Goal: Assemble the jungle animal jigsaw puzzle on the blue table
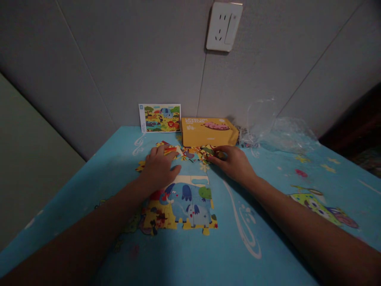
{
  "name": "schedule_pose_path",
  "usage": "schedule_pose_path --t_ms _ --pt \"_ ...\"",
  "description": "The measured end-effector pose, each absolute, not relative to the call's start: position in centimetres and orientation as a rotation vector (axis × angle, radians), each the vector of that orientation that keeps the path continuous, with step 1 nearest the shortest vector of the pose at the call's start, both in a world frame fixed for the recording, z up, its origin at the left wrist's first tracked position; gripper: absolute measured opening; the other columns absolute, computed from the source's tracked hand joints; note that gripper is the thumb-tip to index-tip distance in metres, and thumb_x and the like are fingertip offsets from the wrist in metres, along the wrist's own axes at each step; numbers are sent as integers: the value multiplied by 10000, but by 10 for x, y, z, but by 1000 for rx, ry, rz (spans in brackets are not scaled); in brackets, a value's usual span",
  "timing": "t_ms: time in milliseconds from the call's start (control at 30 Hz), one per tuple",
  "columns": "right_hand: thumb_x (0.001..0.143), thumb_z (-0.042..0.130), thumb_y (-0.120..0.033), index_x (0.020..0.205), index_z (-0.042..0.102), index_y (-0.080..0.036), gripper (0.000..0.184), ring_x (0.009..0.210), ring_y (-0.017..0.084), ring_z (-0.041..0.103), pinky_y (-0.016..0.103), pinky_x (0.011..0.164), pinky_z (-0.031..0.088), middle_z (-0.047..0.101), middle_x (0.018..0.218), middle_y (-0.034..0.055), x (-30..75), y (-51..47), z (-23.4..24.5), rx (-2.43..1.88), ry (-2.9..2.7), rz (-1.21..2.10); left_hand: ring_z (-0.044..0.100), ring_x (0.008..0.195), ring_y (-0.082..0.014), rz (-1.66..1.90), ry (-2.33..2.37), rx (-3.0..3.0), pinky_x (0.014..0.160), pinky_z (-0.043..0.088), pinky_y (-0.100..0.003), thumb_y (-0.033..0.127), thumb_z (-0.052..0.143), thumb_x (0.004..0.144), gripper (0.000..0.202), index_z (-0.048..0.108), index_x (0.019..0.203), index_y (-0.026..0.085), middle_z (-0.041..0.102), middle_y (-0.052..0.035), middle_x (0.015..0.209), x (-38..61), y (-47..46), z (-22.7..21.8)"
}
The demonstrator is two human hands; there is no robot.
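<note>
Our left hand [158,170] hides the blue-and-yellow elephant jigsaw's [190,206] far-left corner; we can't tell its or our right hand's [235,163] finger-grip.

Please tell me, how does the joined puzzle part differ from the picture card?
The joined puzzle part lies flat on the blue surface; the picture card stands up by the wall. The puzzle part's lower edge is knobbed; the card's edges are straight. Both show a blue elephant.

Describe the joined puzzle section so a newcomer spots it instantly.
On the blue cover, find the yellow box. Nearer the camera, past the loose pieces, lies the joined section. Unlike those, its pieces lock together flat, showing two blue elephants.
</note>
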State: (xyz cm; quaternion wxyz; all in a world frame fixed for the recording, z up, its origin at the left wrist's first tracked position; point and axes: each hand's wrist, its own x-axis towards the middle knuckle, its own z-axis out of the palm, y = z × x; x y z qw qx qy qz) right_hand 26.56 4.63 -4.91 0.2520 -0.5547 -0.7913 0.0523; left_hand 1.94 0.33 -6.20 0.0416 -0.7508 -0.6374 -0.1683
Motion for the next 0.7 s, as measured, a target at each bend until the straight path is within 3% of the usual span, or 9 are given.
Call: schedule_pose_path --t_ms 333,700 --pt "770 728 -399 1100 724 -121 432 971 323 677 418 824 493 734 1066 165 267 46 -44 -1574 -2066 220 495 1165 -358 -526 -1919 -2321 965 459 -520 350 614 831 421 648 1233 229 524 -152 1300 18 2 -63" --pt "755 676 -324 1064 687 -139 360 912 323 676 458 795 505 728 1023 171 269 46 -49 -1503 -2027 199 505 1136 -346 -566 -1861 -2316 934 465 -513 350 613 824 406 652 1209 227 547 -153 1252 16 3 -66"
